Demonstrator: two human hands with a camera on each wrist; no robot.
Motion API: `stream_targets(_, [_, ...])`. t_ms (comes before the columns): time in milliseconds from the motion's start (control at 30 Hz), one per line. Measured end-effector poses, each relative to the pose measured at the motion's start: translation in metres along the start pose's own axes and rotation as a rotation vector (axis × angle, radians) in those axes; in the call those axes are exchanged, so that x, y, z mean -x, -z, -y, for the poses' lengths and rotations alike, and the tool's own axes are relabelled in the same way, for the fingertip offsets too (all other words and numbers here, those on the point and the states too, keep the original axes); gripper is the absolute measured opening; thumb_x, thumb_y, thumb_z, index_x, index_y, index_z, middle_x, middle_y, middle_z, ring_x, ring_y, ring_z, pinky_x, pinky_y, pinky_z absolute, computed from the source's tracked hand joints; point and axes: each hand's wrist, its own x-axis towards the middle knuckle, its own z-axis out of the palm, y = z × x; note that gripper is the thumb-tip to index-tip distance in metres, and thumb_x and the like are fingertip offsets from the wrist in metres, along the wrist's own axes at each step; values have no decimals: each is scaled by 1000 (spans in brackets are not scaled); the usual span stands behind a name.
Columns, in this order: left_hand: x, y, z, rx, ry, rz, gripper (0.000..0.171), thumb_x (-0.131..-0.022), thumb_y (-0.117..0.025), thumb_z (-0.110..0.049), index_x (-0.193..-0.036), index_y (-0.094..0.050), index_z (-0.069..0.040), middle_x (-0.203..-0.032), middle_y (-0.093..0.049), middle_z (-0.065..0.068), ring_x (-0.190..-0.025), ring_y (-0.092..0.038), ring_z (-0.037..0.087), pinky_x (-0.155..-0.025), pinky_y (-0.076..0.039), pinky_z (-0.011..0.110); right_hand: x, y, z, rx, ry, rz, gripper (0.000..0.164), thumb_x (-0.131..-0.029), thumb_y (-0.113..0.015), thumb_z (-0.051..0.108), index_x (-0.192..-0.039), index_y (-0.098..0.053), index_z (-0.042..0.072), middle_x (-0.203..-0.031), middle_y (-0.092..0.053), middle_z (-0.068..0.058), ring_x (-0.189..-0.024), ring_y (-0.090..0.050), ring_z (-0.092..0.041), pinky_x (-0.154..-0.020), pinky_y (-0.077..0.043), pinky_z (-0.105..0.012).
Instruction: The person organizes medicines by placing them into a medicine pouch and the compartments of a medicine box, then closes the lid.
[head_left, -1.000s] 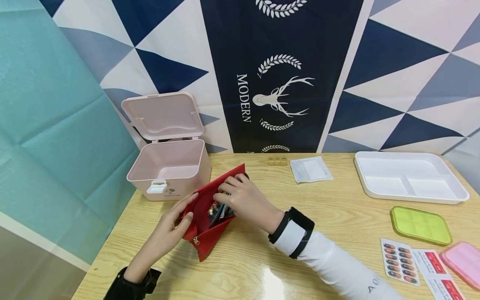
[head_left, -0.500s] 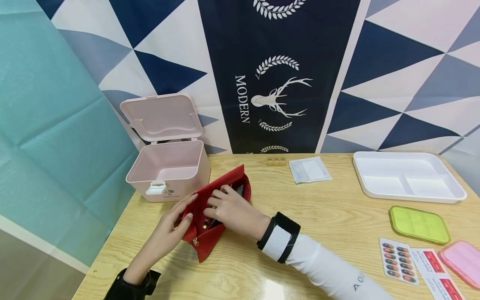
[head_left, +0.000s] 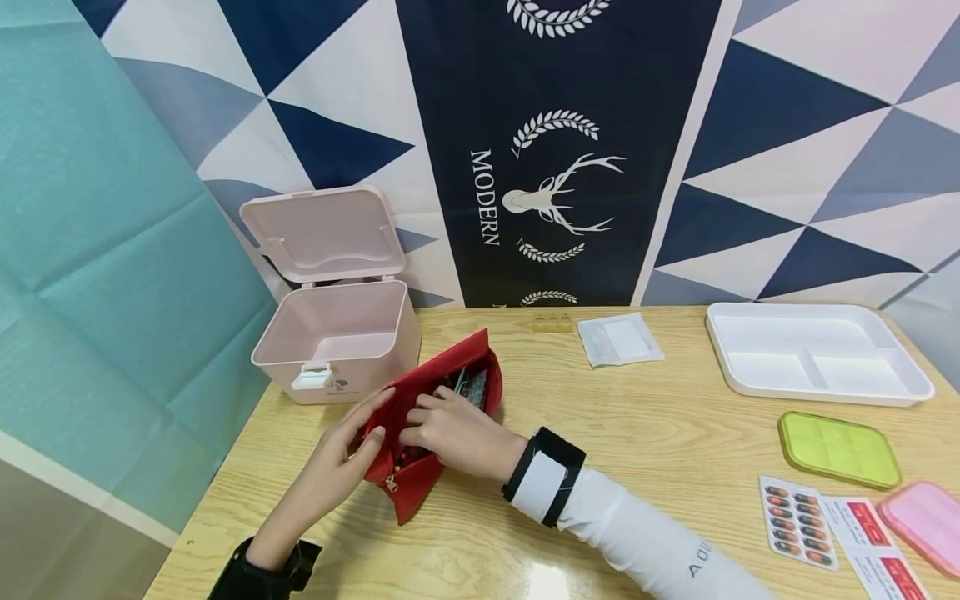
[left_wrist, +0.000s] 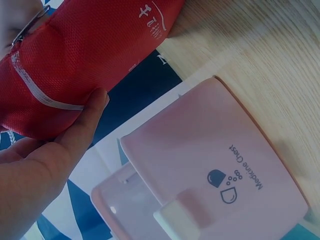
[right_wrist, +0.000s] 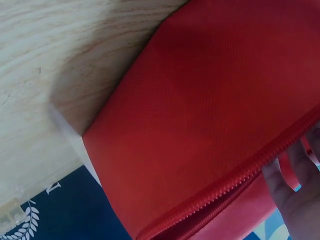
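Observation:
A red zippered pouch point(head_left: 420, 487) is held up over the table, its mouth unzipped. My left hand point(head_left: 341, 458) grips its left end, thumb on the near side and fingers on the far side; the left wrist view shows a digit of that hand point(left_wrist: 55, 162) against the red fabric. My right hand point(head_left: 461, 433) reaches into the mouth from the right, fingers bent over dark packets point(head_left: 472, 387) and small colourful items. In the right wrist view, its fingertips pass behind the zipper edge point(right_wrist: 220, 195), so whether they hold anything is hidden.
A pink medicine chest point(head_left: 341, 333), lid raised, stands behind the pouch. Near the wall lie a small amber case point(head_left: 552, 323) and a white packet point(head_left: 621, 339). On the right are a white divided tray point(head_left: 813, 312), green case point(head_left: 840, 450), capsule blister point(head_left: 798, 523), white-and-red packets point(head_left: 873, 542) and pink case point(head_left: 926, 525).
My right hand has moved left and slightly down within the pouch's mouth, uncovering dark packets at the right end. My left hand and the pouch stay nearly where they were.

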Motion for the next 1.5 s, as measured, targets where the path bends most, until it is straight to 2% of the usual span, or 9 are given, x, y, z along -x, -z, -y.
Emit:
stream_targets(133, [0, 0, 0, 4, 0, -1, 45, -92, -47, -3, -135, -42, -12, -140, -40, 17, -116, -47, 31, -80, -53, 47, 0, -1, -1, -28, -17, 28, 23, -82, -65, 14, -103, -68, 24, -99, -70, 5, -95, -54, -12, -88, -47, -33])
stream_targets(300, [1, -1, 1, 9, -3, 0, 45, -92, -46, -2, -135, -42, -12, -140, -40, 18, -115, -48, 31, -80, -53, 47, 2, 0, -3, -5, -59, 27, 22, -83, -64, 15, -104, -67, 20, -100, -69, 4, -96, -54, -14, -88, -48, -34])
stream_targets(600, [1, -1, 2, 15, 0, 0, 45, -91, -47, -1, -135, -42, -11, -140, -40, 18, -114, -49, 31, -81, -52, 48, 4, -3, -9, -2, -190, -54, 15, -84, -61, 16, -99, -66, 15, -99, -68, 0, -89, -54, -15, -82, -50, -30])
stream_targets(867, [2, -1, 1, 23, 2, 8, 45, -93, -45, -3, -136, -40, -11, -142, -38, 18, -114, -49, 31, -79, -53, 46, 9, -3, -15, -53, -231, -99, 18, -87, -58, 16, -104, -63, 13, -102, -67, -1, -93, -55, -15, -86, -49, -32])
stream_targets(1067, [1, -1, 2, 29, 3, 3, 44, -93, -45, -4, -136, -40, -11, -141, -38, 18, -113, -49, 33, -79, -53, 46, 18, 4, -22, -57, -243, -166, 18, -86, -59, 18, -103, -64, 13, -101, -66, -2, -93, -53, -16, -85, -48, -33])
stream_targets(1333, [0, -1, 3, 20, 5, -8, 45, -92, -46, -2, -136, -41, -10, -141, -39, 18, -111, -50, 31, -78, -54, 46, 37, 16, -40, -77, -275, -311, 20, -81, -60, 10, -101, -64, 9, -99, -65, -5, -93, -53, -19, -77, -47, -37])
stream_targets(1500, [0, -1, 3, 15, 4, -14, 45, -92, -46, -2, -135, -41, -9, -140, -41, 18, -111, -50, 31, -78, -53, 47, 54, 20, -56, -50, -332, -373, 16, -81, -60, 8, -96, -64, 9, -93, -66, -5, -88, -55, -21, -74, -47, -39])
